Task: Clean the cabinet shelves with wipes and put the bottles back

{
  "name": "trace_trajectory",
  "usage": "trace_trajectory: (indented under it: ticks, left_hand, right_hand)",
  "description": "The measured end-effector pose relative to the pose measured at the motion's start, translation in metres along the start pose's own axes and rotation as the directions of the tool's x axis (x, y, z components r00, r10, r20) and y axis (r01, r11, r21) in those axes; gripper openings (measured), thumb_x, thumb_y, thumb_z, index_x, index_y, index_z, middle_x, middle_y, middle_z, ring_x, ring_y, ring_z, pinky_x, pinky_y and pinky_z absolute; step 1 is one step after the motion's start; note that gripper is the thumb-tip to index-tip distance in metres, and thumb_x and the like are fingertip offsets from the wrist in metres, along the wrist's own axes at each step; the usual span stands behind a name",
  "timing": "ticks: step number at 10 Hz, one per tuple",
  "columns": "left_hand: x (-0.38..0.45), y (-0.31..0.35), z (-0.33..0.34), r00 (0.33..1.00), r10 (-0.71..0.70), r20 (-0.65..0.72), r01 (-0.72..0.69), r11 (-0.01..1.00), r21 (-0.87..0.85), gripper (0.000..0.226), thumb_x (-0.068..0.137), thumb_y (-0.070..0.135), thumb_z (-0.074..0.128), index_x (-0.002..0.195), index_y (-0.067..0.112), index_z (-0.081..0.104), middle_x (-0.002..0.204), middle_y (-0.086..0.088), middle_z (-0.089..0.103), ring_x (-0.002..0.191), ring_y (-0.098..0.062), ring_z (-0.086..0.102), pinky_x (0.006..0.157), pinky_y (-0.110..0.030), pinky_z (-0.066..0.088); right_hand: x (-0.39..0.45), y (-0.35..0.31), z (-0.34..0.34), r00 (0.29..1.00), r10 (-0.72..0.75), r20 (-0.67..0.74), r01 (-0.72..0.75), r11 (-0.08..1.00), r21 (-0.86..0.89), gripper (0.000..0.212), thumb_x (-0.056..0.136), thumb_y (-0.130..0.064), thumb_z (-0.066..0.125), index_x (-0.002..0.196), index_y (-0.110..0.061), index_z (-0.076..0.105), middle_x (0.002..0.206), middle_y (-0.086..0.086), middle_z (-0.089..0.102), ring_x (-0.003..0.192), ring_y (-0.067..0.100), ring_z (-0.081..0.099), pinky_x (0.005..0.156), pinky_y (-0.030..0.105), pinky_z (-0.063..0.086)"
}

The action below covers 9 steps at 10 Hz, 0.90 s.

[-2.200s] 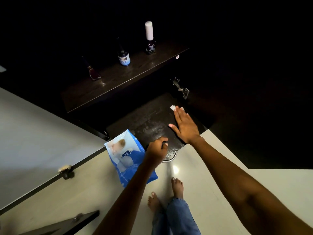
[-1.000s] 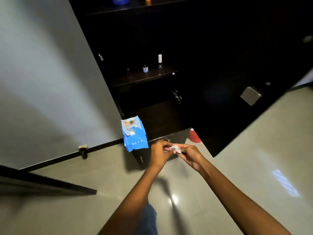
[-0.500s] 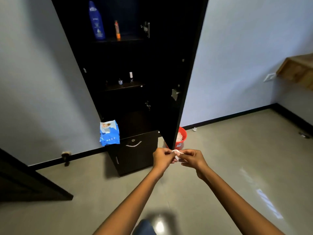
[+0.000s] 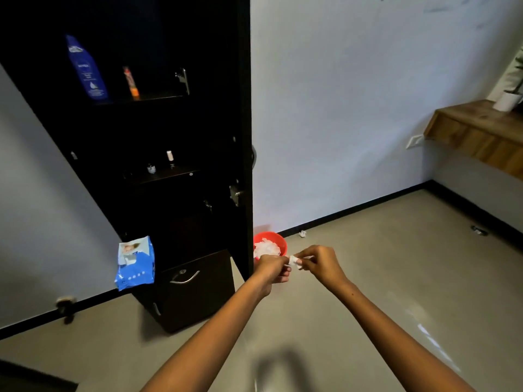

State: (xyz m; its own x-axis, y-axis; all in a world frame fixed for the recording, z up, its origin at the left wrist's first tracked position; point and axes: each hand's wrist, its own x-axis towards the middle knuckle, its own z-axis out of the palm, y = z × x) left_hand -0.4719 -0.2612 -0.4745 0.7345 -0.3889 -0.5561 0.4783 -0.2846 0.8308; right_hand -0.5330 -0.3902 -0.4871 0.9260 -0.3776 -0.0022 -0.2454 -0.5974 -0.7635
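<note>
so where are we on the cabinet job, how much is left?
Looks done: bottles stand on the upper shelf and middle shelf; used wipes fill the red bin. In hand: left hand and right hand pinch a crumpled wipe together. Left: probably binning it; shelf cleanliness can't be judged.

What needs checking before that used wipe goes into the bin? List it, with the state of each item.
1. Small crumpled white wipe held: ok, pinched between left hand and right hand.
2. Round red bin within reach: ok, on the floor just beyond the hands.
3. Room in bin: cannot tell; white wipes already inside.
4. Path clear: ok; tall dark cabinet door stands left of the bin.
5. Blue wipes pack available: ok, at the cabinet.
</note>
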Motion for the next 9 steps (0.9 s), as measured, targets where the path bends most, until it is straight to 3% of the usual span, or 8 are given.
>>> trace_trajectory:
  ticks: [1, 2, 3, 5, 6, 7, 8, 9]
  left_hand:
    - [0.013, 0.009, 0.012, 0.995, 0.069, -0.068, -0.066, 0.997, 0.043, 0.013, 0.087, 0.012, 0.053, 0.083, 0.012, 0.065, 0.078, -0.007, 0.062, 0.07, -0.017, 0.056, 0.059, -0.023, 0.045]
    - [0.036, 0.024, 0.025, 0.974, 0.141, -0.175, -0.115, 0.982, 0.15, 0.014, 0.089, 0.017, 0.051, 0.085, 0.015, 0.063, 0.099, -0.009, 0.064, 0.095, -0.023, 0.058, 0.075, -0.027, 0.044]
    - [0.063, 0.035, 0.03, 0.961, 0.141, -0.239, -0.11, 0.984, 0.141, 0.015, 0.089, 0.022, 0.05, 0.093, 0.015, 0.063, 0.11, -0.01, 0.064, 0.103, -0.028, 0.058, 0.081, -0.031, 0.046]
    - [0.114, 0.068, 0.04, 0.92, 0.107, -0.378, -0.098, 0.994, 0.045, 0.015, 0.092, 0.022, 0.05, 0.091, 0.012, 0.061, 0.105, -0.011, 0.065, 0.1, -0.028, 0.059, 0.078, -0.032, 0.047]
    - [0.135, 0.081, 0.045, 0.881, 0.089, -0.464, -0.105, 0.994, -0.009, 0.013, 0.093, 0.018, 0.051, 0.087, 0.009, 0.059, 0.097, -0.011, 0.063, 0.093, -0.024, 0.058, 0.066, -0.027, 0.045]
    - [0.141, 0.089, 0.05, 0.858, 0.09, -0.506, -0.116, 0.993, -0.019, 0.013, 0.092, 0.015, 0.051, 0.084, 0.008, 0.058, 0.091, -0.009, 0.062, 0.086, -0.02, 0.056, 0.062, -0.021, 0.043]
    - [0.146, 0.095, 0.056, 0.844, 0.103, -0.527, -0.128, 0.992, -0.012, 0.012, 0.092, 0.014, 0.052, 0.084, 0.007, 0.058, 0.088, -0.008, 0.061, 0.084, -0.018, 0.055, 0.06, -0.017, 0.042]
    - [0.148, 0.093, 0.06, 0.834, 0.115, -0.54, -0.135, 0.991, 0.001, 0.012, 0.092, 0.015, 0.053, 0.086, 0.007, 0.059, 0.089, -0.008, 0.062, 0.086, -0.018, 0.056, 0.061, -0.016, 0.043]
  right_hand:
    - [0.02, 0.009, -0.007, 0.991, 0.038, -0.13, -0.048, 0.996, -0.077, 0.008, 0.08, -0.018, 0.07, 0.085, -0.017, 0.076, 0.078, 0.004, 0.075, 0.07, 0.016, 0.069, 0.069, 0.037, 0.056]
    - [0.06, 0.016, -0.019, 0.955, -0.035, -0.295, -0.028, 0.978, -0.207, 0.011, 0.081, -0.032, 0.07, 0.084, -0.022, 0.073, 0.08, -0.002, 0.074, 0.075, 0.016, 0.068, 0.06, 0.026, 0.046]
    - [0.095, 0.017, -0.024, 0.946, -0.115, -0.304, 0.054, 0.978, -0.201, 0.013, 0.082, -0.031, 0.069, 0.084, -0.017, 0.07, 0.083, 0.0, 0.072, 0.073, 0.017, 0.066, 0.056, 0.022, 0.039]
    - [0.215, 0.022, -0.036, 0.943, -0.288, -0.164, 0.245, 0.939, -0.242, 0.02, 0.082, -0.026, 0.069, 0.094, -0.011, 0.063, 0.099, 0.007, 0.064, 0.079, 0.024, 0.066, 0.061, 0.03, 0.048]
    - [0.287, 0.015, -0.042, 0.967, -0.254, -0.016, 0.232, 0.904, -0.36, 0.041, 0.081, -0.034, 0.07, 0.113, -0.011, 0.061, 0.111, 0.013, 0.066, 0.094, 0.032, 0.065, 0.075, 0.036, 0.051]
    - [0.312, 0.016, -0.047, 0.969, -0.247, 0.028, 0.237, 0.883, -0.406, 0.04, 0.084, -0.034, 0.066, 0.116, -0.01, 0.062, 0.112, 0.012, 0.067, 0.097, 0.032, 0.065, 0.078, 0.036, 0.051]
    - [0.312, 0.029, -0.043, 0.967, -0.253, 0.033, 0.246, 0.89, -0.384, 0.023, 0.09, -0.025, 0.058, 0.1, -0.008, 0.069, 0.098, 0.01, 0.072, 0.086, 0.028, 0.067, 0.07, 0.029, 0.048]
    - [0.303, 0.041, -0.037, 0.972, -0.227, 0.054, 0.232, 0.915, -0.331, 0.02, 0.089, -0.023, 0.057, 0.09, -0.008, 0.071, 0.09, 0.009, 0.073, 0.08, 0.026, 0.067, 0.066, 0.028, 0.047]
